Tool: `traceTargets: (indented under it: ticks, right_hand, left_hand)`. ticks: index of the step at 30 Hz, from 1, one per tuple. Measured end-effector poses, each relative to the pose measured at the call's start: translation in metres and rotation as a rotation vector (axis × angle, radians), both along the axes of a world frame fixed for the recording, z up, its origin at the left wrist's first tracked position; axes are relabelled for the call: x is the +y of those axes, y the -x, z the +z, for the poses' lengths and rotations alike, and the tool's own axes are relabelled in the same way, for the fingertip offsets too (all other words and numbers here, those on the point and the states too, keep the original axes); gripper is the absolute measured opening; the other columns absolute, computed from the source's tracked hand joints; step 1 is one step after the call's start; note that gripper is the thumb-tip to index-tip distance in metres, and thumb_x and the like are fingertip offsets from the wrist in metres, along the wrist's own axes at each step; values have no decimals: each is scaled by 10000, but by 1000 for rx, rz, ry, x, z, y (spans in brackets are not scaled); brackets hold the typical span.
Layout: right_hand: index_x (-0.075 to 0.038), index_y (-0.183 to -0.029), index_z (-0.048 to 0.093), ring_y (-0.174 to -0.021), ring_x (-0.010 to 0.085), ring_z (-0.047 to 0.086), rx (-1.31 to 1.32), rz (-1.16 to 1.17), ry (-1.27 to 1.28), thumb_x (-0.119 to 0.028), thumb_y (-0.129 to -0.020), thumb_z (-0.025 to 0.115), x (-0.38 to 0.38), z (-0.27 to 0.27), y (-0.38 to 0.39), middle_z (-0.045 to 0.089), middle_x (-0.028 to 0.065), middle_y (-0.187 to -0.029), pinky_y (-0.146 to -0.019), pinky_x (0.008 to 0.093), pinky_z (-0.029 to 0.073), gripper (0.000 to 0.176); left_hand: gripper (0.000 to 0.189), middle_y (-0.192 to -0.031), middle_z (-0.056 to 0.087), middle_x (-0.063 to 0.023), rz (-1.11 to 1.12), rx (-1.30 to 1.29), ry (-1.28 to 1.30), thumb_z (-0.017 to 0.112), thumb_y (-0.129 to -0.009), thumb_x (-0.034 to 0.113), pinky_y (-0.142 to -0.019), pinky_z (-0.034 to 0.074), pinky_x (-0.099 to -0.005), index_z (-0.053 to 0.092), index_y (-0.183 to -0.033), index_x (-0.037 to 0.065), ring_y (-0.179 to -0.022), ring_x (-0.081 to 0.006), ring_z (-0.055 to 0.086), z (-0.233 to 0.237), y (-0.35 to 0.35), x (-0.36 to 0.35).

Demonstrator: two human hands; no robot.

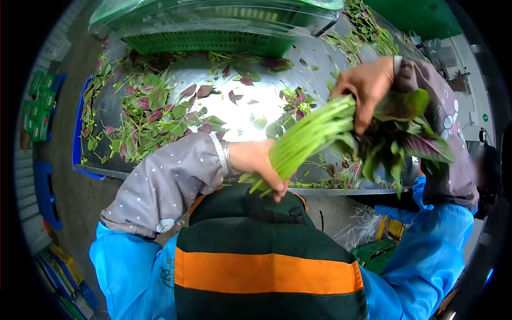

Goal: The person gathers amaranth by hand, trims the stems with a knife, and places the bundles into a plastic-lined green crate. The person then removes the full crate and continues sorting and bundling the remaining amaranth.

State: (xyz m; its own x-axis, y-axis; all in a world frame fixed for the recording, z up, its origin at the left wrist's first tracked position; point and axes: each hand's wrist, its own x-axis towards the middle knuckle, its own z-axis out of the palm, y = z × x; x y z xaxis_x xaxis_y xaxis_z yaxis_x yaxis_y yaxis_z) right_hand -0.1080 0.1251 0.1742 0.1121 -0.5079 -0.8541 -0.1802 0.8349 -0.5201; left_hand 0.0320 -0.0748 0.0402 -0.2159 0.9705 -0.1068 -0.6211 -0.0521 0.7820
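Observation:
A bunch of leafy greens (314, 132) with long pale green stems hangs over the table's front edge, its stem ends toward the lower left and its green and purple leaves toward the right. My left hand (260, 162) is wrapped round the stems near their cut ends. Higher up, where stems meet leaves, my right hand (367, 90) grips the bunch from above, its fingers pointing down. The leaves spread out beneath my right forearm. Loose green and purple leaves (154, 106) lie scattered behind my left forearm.
Green plastic crates (213, 44) with clear wrap stand at the back of the metal table (178, 69). More greens (368, 26) are heaped at the back right. A blue tray edge (78, 133) borders the left side. Green and blue boxes stand on the floor at far left.

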Motion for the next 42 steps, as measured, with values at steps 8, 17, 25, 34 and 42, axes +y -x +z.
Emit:
traceTargets:
  ticks: [8,17,25,34,42]
  right_hand:
    - [64,-918,612,-685,96,582,-62,-106,9,-94,-658,774,3,-19,0,661,84,-808,-610,241,482,345]
    - [57,-900,584,-653,53,525,-443,-215,172,-69,-667,776,3,-9,-20,629,28,-760,-546,223,438,327]
    - [41,-1077,547,-803,131,578,364,-285,231,-144,-673,769,21,-24,-8,626,96,-957,-726,261,477,496]
    - [-43,-954,609,-745,104,572,242,-1388,360,-330,-819,629,42,-166,-170,616,33,-803,-688,249,450,318]
    - [13,-1052,563,-811,163,598,-106,-1717,464,-256,-862,581,-17,-175,-205,622,98,-907,-725,311,493,330]
  left_hand:
    - [766,-1021,572,-120,390,641,349,721,-629,120,-871,427,-320,317,-1276,52,-981,-196,533,-19,21,-15]
    - [485,-1078,577,-76,-154,375,-81,720,-703,69,-903,394,-317,512,-1138,24,-999,-186,527,16,19,-6]
    - [318,-808,611,-153,98,-325,183,643,-736,77,-661,526,-361,509,-1007,-22,-692,-261,628,-1,-14,-11]
    - [398,-1051,583,-117,339,-651,234,602,-826,117,-857,473,-345,464,-1176,-14,-1017,-215,567,-72,-42,17]
    - [273,-871,624,-67,475,-15,448,673,-779,87,-695,475,-278,588,-1016,-18,-794,-136,587,-60,-43,6]
